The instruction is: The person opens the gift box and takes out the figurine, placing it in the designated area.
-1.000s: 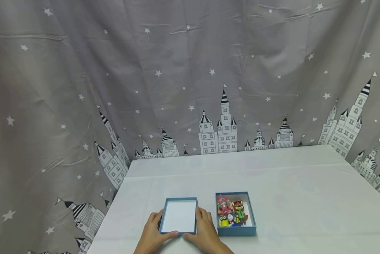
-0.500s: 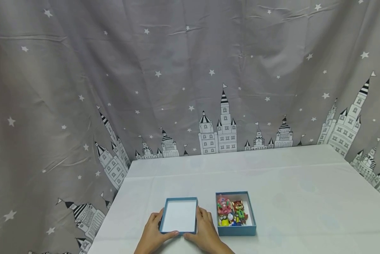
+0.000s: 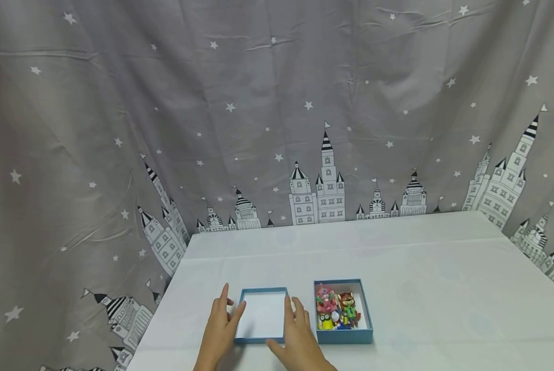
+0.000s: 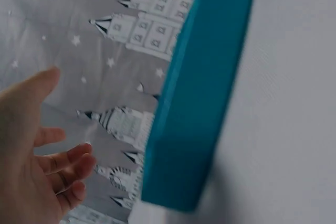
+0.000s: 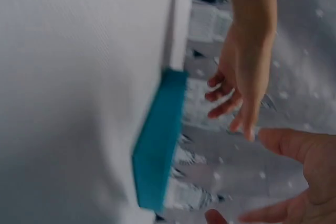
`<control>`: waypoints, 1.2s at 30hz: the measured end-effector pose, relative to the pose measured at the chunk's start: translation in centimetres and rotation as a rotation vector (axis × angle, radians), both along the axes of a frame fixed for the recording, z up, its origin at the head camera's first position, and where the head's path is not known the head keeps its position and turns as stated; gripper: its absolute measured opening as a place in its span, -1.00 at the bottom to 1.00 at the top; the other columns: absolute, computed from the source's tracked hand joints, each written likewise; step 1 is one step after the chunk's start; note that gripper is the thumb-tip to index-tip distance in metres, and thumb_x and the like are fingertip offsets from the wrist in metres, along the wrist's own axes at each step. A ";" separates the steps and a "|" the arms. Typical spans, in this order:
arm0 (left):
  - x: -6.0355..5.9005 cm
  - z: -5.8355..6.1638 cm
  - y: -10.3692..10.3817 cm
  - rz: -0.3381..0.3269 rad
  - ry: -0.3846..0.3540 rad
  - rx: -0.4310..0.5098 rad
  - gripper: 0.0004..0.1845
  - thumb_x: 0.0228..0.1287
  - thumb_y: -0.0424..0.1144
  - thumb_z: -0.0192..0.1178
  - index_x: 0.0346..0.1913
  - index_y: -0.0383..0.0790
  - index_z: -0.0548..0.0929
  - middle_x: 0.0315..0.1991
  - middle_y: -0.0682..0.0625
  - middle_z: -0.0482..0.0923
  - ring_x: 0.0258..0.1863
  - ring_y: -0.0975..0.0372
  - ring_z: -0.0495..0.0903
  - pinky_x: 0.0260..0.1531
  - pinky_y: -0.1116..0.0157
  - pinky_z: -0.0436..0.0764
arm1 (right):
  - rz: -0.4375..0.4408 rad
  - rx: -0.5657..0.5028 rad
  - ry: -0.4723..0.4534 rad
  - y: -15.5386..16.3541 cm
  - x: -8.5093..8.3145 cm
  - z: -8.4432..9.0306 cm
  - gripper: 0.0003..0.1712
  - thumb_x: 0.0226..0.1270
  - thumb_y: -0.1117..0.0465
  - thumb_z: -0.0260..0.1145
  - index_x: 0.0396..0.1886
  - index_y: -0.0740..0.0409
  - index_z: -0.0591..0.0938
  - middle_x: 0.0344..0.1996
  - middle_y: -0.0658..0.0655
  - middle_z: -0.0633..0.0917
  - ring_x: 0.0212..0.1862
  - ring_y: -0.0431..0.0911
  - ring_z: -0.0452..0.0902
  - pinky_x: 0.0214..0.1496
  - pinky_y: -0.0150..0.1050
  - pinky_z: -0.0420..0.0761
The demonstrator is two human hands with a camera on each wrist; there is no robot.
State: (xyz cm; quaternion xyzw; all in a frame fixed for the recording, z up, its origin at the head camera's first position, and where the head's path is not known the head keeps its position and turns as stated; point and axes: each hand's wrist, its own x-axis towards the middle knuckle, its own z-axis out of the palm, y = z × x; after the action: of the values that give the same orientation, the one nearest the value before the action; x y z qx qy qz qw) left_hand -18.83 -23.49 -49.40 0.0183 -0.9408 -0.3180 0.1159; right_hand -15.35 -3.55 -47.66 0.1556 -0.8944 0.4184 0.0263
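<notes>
A shallow blue box part (image 3: 260, 315) with a white inside lies hollow side up on the white table. In the head view my left hand (image 3: 219, 324) hovers at its left edge with fingers apart. My right hand (image 3: 297, 335) is at its right side, thumb spread near the front corner. The left wrist view shows the blue side wall (image 4: 197, 98) apart from my left hand (image 4: 42, 156), whose fingers are loosely bent around nothing. In the right wrist view both hands are off the blue wall (image 5: 160, 140), my right hand (image 5: 310, 177) with thumb and fingers spread.
Right of my right hand stands a second blue box (image 3: 345, 337) with several small toy figures inside, among them a pink one (image 3: 325, 299) and a fox in green (image 3: 349, 307). A grey curtain (image 3: 258, 129) with castles and stars hangs behind the white table (image 3: 420, 288).
Both hands held the shallow box part by its sides before. Now they have let go: the left has lifted and opened, the right has loosened its thumb. The box part has stayed almost in place.
</notes>
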 end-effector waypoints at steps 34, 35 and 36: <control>0.1 -2.6 14.1 -0.492 -0.053 0.164 0.22 -0.15 0.26 0.35 0.44 -0.21 -0.11 0.38 -0.19 -0.02 0.23 -0.09 0.25 0.05 -0.04 0.40 | -0.170 -0.173 -0.162 16.6 -2.7 -2.7 0.02 0.00 0.00 0.45 0.40 0.13 0.15 0.12 0.23 0.37 -0.02 0.05 0.22 -0.16 -0.06 0.43; 0.2 -2.7 14.2 -0.498 -0.053 0.186 0.21 -0.14 0.25 0.36 0.45 -0.19 -0.11 0.39 -0.19 -0.02 0.25 -0.08 0.22 0.08 -0.05 0.36 | -0.157 -0.173 -0.172 16.6 -2.7 -2.8 0.05 -0.02 0.00 0.47 0.41 0.12 0.12 0.12 0.25 0.36 0.00 0.07 0.23 -0.14 -0.01 0.44; 0.2 -2.9 14.3 -0.496 -0.054 0.199 0.21 -0.14 0.25 0.35 0.45 -0.19 -0.12 0.39 -0.18 -0.02 0.25 -0.06 0.22 0.09 -0.04 0.35 | -0.141 -0.175 -0.178 16.6 -2.7 -3.0 0.09 -0.04 0.01 0.48 0.42 0.12 0.10 0.15 0.26 0.33 0.02 0.09 0.22 -0.12 0.03 0.45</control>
State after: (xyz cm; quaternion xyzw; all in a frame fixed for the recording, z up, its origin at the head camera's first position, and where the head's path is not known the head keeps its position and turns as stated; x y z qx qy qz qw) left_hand -18.64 -9.18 -52.29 -0.1931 -0.8833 -0.4271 0.0067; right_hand -18.05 13.06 -50.61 0.0516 -0.8621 0.5041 -0.0104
